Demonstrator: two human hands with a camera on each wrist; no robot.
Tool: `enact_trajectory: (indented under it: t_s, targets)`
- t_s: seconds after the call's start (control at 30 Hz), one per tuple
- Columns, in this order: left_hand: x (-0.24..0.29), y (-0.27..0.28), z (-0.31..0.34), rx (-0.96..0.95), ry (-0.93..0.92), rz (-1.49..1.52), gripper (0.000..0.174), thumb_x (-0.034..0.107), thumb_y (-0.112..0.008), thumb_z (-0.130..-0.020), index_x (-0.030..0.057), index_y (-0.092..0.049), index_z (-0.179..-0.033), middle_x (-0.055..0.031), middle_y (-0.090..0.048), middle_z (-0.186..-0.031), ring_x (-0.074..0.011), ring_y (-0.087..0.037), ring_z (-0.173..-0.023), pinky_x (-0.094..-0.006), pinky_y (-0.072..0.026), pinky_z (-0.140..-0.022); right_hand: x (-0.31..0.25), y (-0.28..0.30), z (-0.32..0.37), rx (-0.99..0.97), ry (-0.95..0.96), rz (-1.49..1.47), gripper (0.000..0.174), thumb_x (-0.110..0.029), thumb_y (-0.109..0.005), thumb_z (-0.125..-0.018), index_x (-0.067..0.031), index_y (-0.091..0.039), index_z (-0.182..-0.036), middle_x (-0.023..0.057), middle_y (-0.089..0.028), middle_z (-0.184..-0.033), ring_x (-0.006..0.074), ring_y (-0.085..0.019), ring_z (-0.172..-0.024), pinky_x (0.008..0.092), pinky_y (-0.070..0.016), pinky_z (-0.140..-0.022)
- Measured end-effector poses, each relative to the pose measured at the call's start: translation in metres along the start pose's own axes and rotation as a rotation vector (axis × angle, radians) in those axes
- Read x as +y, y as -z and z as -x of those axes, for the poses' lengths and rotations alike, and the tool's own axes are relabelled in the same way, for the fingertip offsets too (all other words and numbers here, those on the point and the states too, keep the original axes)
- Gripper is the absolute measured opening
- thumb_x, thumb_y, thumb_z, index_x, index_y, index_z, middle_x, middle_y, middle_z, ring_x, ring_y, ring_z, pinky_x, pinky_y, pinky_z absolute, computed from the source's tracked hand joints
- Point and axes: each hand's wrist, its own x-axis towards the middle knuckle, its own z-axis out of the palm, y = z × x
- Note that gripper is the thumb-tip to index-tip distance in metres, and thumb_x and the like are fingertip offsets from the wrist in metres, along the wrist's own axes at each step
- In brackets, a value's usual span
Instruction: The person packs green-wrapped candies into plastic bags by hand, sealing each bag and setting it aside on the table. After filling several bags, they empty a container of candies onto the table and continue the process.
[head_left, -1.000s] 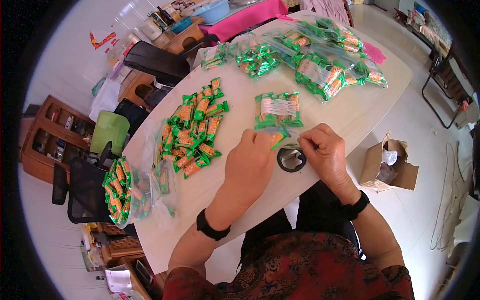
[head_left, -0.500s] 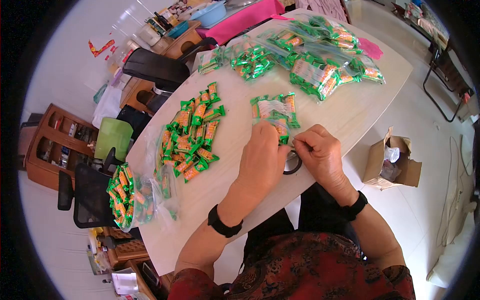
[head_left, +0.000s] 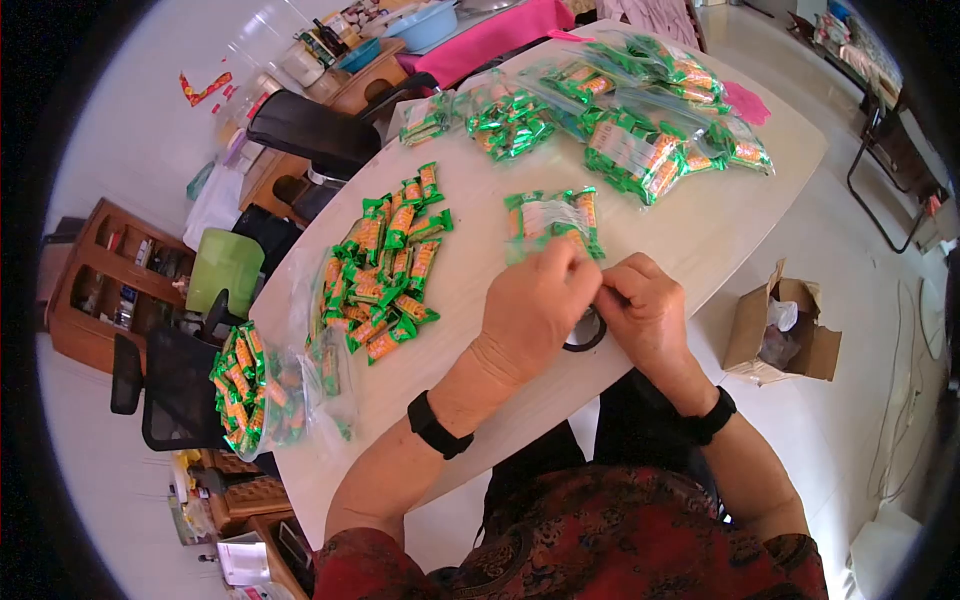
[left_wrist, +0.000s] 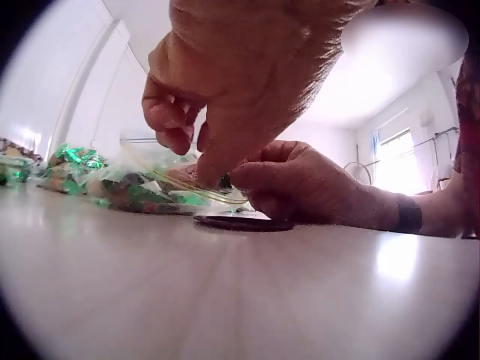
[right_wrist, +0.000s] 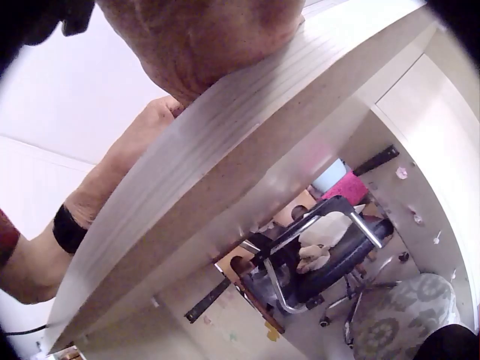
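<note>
Pale tbl takes up most of the view. At its far end, filled clear bags w/ green-and-orange pkts, heaped & overlapping. Loose pkts in a pile L of centre. Open cardboard box on the floor, R of tbl, w/ plastic inside. Clear bag or tub of more pkts at the L edge (can't tell which it is). Labelled bag, flat on tbl directly in front of the hands, white label up, pkts inside; its near end is partly hidden by L hand. L hand: thumb & fingers closed in a pinch on that bag's zip strip. R hand: fingers curled, thumb & forefinger pinching the strip's end, just beside L hand. Black ring lies flat on tbl beneath the hands.
</note>
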Motion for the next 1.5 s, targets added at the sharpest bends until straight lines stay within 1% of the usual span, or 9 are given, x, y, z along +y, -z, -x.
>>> enact_trajectory:
  t_s: [0.33,0.4,0.6,0.93,1.03,1.23,1.3,1.37,1.5]
  targets:
    - [-0.022,-0.014,-0.011,0.131,-0.116,-0.293,0.011,0.01,-0.064,-0.071,0.0073,-0.053,-0.073,-0.0071,-0.05,-0.087,-0.0224,-0.055,-0.071,-0.034,-0.0449,-0.058,-0.005,0.001,0.0,-0.009,-0.024,0.029,0.006,-0.003,-0.071,-0.076,-0.0037,-0.068,-0.082,0.0103,-0.062,-0.08,0.0268,-0.063,-0.065,0.0341,-0.0513,-0.059]
    - [-0.02,-0.015,-0.016,0.164,0.029,-0.096,0.016,0.003,-0.064,-0.069,0.0076,-0.059,-0.084,-0.0107,-0.056,-0.099,-0.03,-0.054,-0.096,-0.0419,-0.0431,-0.077,-0.006,0.002,0.0,-0.021,-0.047,0.047,0.006,-0.002,-0.07,-0.076,-0.0032,-0.068,-0.082,0.0106,-0.062,-0.08,0.026,-0.063,-0.065,0.0336,-0.0511,-0.058]
    - [-0.04,-0.03,-0.022,0.083,-0.16,-0.025,0.03,0.006,-0.066,-0.069,0.0138,-0.067,-0.099,-0.0101,-0.055,-0.123,-0.0313,-0.049,-0.116,-0.0464,-0.0383,-0.087,-0.008,0.003,-0.002,-0.049,0.003,0.07,0.007,0.0,-0.07,-0.075,-0.002,-0.067,-0.081,0.0111,-0.062,-0.08,0.0243,-0.062,-0.064,0.0322,-0.0502,-0.058]
    - [-0.045,-0.037,-0.019,-0.018,0.332,0.022,0.02,0.013,-0.068,-0.071,0.0138,-0.07,-0.09,-0.0072,-0.056,-0.116,-0.0289,-0.05,-0.107,-0.0465,-0.0377,-0.078,-0.003,0.002,-0.001,-0.104,-0.009,0.111,0.008,0.005,-0.069,-0.077,-0.0004,-0.067,-0.083,0.0107,-0.062,-0.077,0.0189,-0.06,-0.066,0.0284,-0.0487,-0.059]
    - [-0.047,-0.034,-0.013,-0.129,0.334,0.06,0.034,0.013,-0.071,-0.068,0.0143,-0.067,-0.102,-0.0092,-0.055,-0.119,-0.0319,-0.048,-0.111,-0.0499,-0.039,-0.083,0.003,0.004,-0.002,-0.131,0.016,0.17,0.009,0.004,-0.07,-0.078,0.0003,-0.067,-0.085,0.0107,-0.062,-0.08,0.0186,-0.06,-0.067,0.0276,-0.0485,-0.06]
    - [-0.043,-0.002,0.01,0.153,0.254,0.034,0.061,0.013,-0.074,-0.066,0.0049,-0.05,-0.121,-0.0164,-0.051,-0.123,-0.0399,-0.045,-0.119,-0.0566,-0.0378,-0.095,0.003,0.004,-0.003,-0.131,-0.001,0.156,0.008,0.003,-0.07,-0.078,0.0003,-0.067,-0.085,0.0109,-0.062,-0.08,0.0183,-0.06,-0.067,0.0269,-0.048,-0.061]
    - [-0.057,0.037,0.028,0.027,0.413,0.198,0.048,0.012,-0.074,-0.066,0.0006,-0.056,-0.109,-0.018,-0.053,-0.12,-0.0383,-0.049,-0.115,-0.0504,-0.0431,-0.091,0.0,0.003,-0.003,-0.12,-0.002,0.155,0.008,0.003,-0.07,-0.078,0.0003,-0.067,-0.084,0.0108,-0.062,-0.08,0.018,-0.06,-0.067,0.027,-0.048,-0.061]
    - [-0.071,0.052,0.036,-0.13,0.66,-0.228,0.036,0.011,-0.073,-0.067,0.0003,-0.06,-0.1,-0.0172,-0.056,-0.114,-0.0361,-0.053,-0.11,-0.0437,-0.0464,-0.089,-0.002,0.001,-0.003,-0.105,-0.009,0.163,0.007,0.003,-0.07,-0.078,0.0003,-0.067,-0.084,0.0107,-0.062,-0.079,0.0178,-0.06,-0.067,0.0271,-0.0481,-0.061]
    - [-0.106,0.051,0.078,-0.043,0.575,-0.375,0.013,0.01,-0.061,-0.077,0.0053,-0.066,-0.087,-0.0117,-0.058,-0.095,-0.0288,-0.058,-0.091,-0.0405,-0.0498,-0.072,-0.005,0.002,-0.004,-0.103,0.007,0.172,0.006,0.002,-0.07,-0.077,-0.0012,-0.068,-0.082,0.0097,-0.063,-0.076,0.0179,-0.06,-0.065,0.028,-0.0487,-0.059]
